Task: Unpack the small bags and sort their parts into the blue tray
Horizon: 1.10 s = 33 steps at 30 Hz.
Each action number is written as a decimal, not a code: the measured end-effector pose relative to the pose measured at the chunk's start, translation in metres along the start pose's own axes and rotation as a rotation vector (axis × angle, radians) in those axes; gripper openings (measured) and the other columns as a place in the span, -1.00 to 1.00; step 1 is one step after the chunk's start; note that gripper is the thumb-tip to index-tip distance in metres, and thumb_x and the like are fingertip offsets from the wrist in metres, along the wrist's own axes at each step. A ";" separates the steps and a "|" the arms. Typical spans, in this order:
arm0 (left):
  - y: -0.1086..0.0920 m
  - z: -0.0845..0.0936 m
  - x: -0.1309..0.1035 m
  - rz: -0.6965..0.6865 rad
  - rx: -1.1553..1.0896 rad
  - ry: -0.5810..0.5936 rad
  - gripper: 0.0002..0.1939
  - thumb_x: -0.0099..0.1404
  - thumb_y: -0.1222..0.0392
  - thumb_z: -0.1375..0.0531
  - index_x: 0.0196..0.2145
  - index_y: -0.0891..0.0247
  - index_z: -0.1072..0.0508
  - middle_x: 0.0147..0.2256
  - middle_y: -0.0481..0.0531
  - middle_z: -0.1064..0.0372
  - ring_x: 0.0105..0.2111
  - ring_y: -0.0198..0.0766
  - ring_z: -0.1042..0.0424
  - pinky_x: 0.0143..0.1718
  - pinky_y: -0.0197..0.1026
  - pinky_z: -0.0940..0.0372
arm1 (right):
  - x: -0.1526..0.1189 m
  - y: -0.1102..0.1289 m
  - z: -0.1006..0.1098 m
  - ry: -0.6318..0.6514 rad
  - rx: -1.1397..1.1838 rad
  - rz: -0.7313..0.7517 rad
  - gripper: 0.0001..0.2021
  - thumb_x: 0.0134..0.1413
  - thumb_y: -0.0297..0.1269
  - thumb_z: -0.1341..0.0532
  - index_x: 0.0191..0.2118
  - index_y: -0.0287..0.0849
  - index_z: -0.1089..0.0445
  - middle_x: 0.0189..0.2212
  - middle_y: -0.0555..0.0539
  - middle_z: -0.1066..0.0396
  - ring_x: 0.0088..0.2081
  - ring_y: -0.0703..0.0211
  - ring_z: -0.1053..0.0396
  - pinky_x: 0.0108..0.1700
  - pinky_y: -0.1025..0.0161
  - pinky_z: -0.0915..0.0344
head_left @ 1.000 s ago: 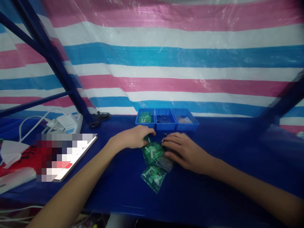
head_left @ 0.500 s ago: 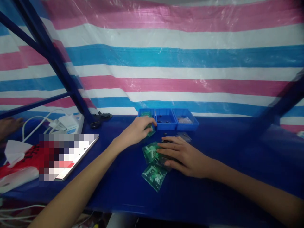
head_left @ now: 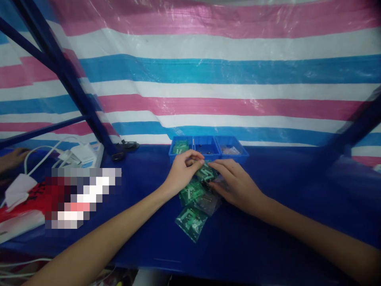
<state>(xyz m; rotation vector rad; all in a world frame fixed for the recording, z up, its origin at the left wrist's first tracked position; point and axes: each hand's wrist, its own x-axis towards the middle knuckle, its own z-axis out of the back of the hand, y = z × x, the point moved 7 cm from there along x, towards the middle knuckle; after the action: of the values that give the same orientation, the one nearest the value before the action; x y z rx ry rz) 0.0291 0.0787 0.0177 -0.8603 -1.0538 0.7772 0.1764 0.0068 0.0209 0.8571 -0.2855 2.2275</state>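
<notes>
A small green plastic bag [head_left: 206, 172] with pale pieces inside is between my two hands. My left hand [head_left: 183, 171] pinches its upper left edge between thumb and fingers. At its right edge are the curved fingers of my right hand [head_left: 239, 186], which hides part of it. Small dark pieces show beside the right thumb; their kind is unclear. Just below lie another green bag [head_left: 189, 192], a clear bag [head_left: 207, 202] with thin pieces in it, and, nearest me, a third green bag [head_left: 192, 223].
Behind my hands stand three joined blue bins: the left bin [head_left: 170, 150] holds green bags, the middle bin [head_left: 206, 140] a few dark pieces, the right bin [head_left: 245, 152] clear bags. Left are a power strip [head_left: 98, 153], cables, a red package [head_left: 35, 198] and another person's hand [head_left: 14, 159].
My left hand has moved from the left bin toward me and right, bringing a green bag to my right hand. The right hand has shifted slightly right, uncovering more of the clear bag.
</notes>
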 end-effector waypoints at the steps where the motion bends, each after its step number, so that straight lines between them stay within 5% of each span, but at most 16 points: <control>1: 0.000 -0.001 -0.001 0.015 -0.023 -0.002 -0.83 0.27 0.13 -0.27 -0.24 0.27 -0.47 -0.32 -0.01 -0.40 -0.45 -0.40 -0.39 -0.45 -0.33 -0.31 | 0.000 0.000 0.000 0.004 -0.001 0.003 -0.60 0.24 -0.28 -0.20 0.16 -0.21 -0.23 0.03 -0.28 -0.37 0.02 -0.15 -0.32 -0.03 -0.08 -0.34; 4: -0.005 -0.005 -0.003 0.050 -0.133 0.023 -0.81 0.28 0.12 -0.26 -0.24 0.29 -0.45 -0.30 0.01 -0.38 -0.45 -0.39 -0.41 -0.45 -0.30 -0.42 | 0.000 -0.001 0.000 0.019 0.022 -0.023 -0.72 0.27 -0.34 -0.14 0.08 -0.20 -0.30 -0.04 -0.24 -0.42 -0.04 -0.11 -0.36 -0.06 -0.04 -0.33; 8: -0.017 -0.011 -0.009 -0.003 -0.218 0.037 -0.76 0.37 0.09 -0.16 -0.09 0.29 -0.38 -0.18 0.11 -0.39 -0.29 -0.26 -0.50 -0.28 -0.15 -0.53 | 0.003 -0.014 0.004 0.002 0.166 -0.243 -0.82 0.29 -0.34 -0.10 -0.06 -0.17 -0.37 -0.27 -0.12 -0.48 -0.28 0.05 -0.42 -0.24 0.13 -0.33; 11: -0.027 -0.013 -0.016 -0.136 -0.027 0.009 -0.67 0.38 0.15 -0.16 0.08 0.20 -0.31 0.02 0.16 -0.30 -0.23 -0.28 -0.49 -0.22 -0.16 -0.52 | 0.003 -0.023 0.004 -0.016 0.337 -0.404 -0.88 0.27 -0.29 -0.13 -0.16 -0.14 -0.39 -0.41 -0.02 -0.45 -0.42 0.14 -0.40 -0.35 0.22 -0.29; 14: -0.035 -0.017 -0.023 -0.291 0.244 0.005 -0.58 0.32 0.24 -0.21 0.12 0.14 -0.30 0.13 0.15 -0.16 -0.13 -0.24 -0.44 -0.20 -0.17 -0.50 | 0.003 -0.029 0.003 -0.026 0.505 -0.490 -0.86 0.26 -0.23 -0.15 -0.16 -0.13 -0.40 -0.42 0.00 -0.45 -0.34 0.11 -0.44 -0.29 0.21 -0.34; 22: -0.032 -0.028 -0.026 -0.407 0.600 0.173 -0.41 0.31 0.36 -0.18 0.24 0.14 -0.14 0.12 0.16 -0.19 0.15 -0.06 -0.25 0.13 0.04 -0.35 | 0.002 -0.024 0.001 -0.012 0.664 -0.498 -0.79 0.25 -0.13 -0.17 -0.11 -0.11 -0.41 -0.41 -0.01 -0.46 -0.34 0.08 -0.43 -0.22 0.13 -0.42; 33: -0.037 -0.028 -0.030 -0.513 0.624 0.183 -0.52 0.40 0.22 -0.17 0.23 0.16 -0.17 0.08 0.14 -0.32 0.10 -0.11 -0.34 0.10 0.00 -0.36 | 0.001 -0.029 0.003 -0.040 0.770 -0.538 -0.75 0.29 -0.07 -0.13 -0.17 -0.12 -0.41 -0.30 -0.04 -0.45 -0.21 0.08 -0.42 -0.18 0.19 -0.36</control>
<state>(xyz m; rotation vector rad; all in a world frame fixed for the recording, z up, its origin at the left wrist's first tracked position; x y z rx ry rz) 0.0510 0.0300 0.0314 -0.1089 -0.7498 0.5246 0.1975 0.0267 0.0222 1.1921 0.7549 1.7836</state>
